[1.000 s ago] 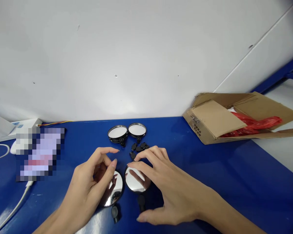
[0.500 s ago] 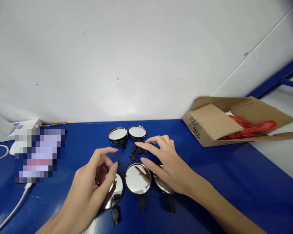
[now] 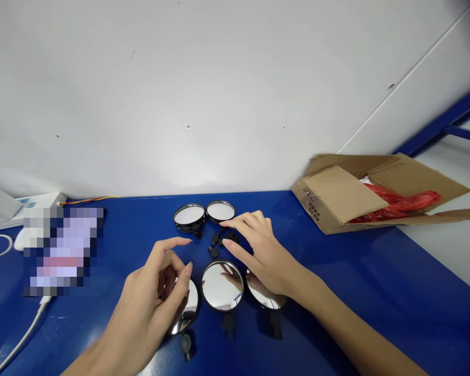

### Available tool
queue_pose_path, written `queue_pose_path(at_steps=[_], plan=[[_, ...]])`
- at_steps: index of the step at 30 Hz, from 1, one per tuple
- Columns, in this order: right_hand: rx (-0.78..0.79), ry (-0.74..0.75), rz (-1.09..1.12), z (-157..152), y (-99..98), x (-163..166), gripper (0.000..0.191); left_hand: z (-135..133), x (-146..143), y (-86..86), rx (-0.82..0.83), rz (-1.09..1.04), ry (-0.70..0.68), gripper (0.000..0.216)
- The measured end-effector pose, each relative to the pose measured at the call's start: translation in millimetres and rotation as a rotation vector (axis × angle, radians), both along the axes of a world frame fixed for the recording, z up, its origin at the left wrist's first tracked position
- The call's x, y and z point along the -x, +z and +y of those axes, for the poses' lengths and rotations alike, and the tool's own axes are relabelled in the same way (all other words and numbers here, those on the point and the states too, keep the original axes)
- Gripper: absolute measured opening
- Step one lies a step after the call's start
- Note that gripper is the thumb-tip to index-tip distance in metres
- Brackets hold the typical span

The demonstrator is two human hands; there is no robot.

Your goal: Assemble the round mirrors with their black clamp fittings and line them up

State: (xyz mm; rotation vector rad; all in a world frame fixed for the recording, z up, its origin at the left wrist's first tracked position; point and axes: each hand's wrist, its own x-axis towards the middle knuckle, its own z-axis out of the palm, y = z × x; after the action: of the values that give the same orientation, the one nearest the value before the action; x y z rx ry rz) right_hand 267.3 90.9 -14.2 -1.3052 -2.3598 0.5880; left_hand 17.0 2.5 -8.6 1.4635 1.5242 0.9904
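My left hand [image 3: 151, 300] hangs with curled fingers over a round convex mirror [image 3: 188, 308], covering part of it and holding nothing I can see. My right hand [image 3: 264, 256] reaches over several small black mounting pieces [image 3: 222, 239], with its fingertips just beyond them, close to a back mirror [image 3: 220, 211]. Under its palm lies a partly hidden mirror [image 3: 263, 296]. A fully visible chrome-rimmed mirror [image 3: 222, 285] sits between my hands. At the back, another mirror [image 3: 189, 214] has a black mount beneath it. Black stems [image 3: 186, 347] lie near the front.
The parts lie on a blue tabletop [image 3: 337, 277] against a white wall [image 3: 219, 94]. An open cardboard box [image 3: 339, 194] with a red plastic bag [image 3: 395, 206] stands at the back right. At the left are a power strip [image 3: 19, 208], a pixelated patch [image 3: 60, 250] and a white cable [image 3: 19, 331].
My right hand has moved back and up the picture, off the middle mirror, uncovering it and a third front mirror beside it. My left hand has barely moved.
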Motion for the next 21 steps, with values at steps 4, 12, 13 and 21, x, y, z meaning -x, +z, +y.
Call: queue_pose_path(at_steps=[4,12,13,21], plan=[[-0.007,-0.014,0.026,-1,-1.0,1,0.038,0,0,-0.5,-0.01,-0.006,-0.007,0.035],[0.031,-0.08,0.146,1,-2.4,3,0.036,1,-1,0.7,-0.018,0.037,-0.017,0.034],[0.03,-0.105,0.173,3,-3.4,2,0.034,2,-1,0.8,-0.017,0.041,-0.019,0.033],[0.031,-0.317,0.564,14,-13.8,-8,0.02,2,0,-0.6,-0.019,0.057,-0.024,0.033]])
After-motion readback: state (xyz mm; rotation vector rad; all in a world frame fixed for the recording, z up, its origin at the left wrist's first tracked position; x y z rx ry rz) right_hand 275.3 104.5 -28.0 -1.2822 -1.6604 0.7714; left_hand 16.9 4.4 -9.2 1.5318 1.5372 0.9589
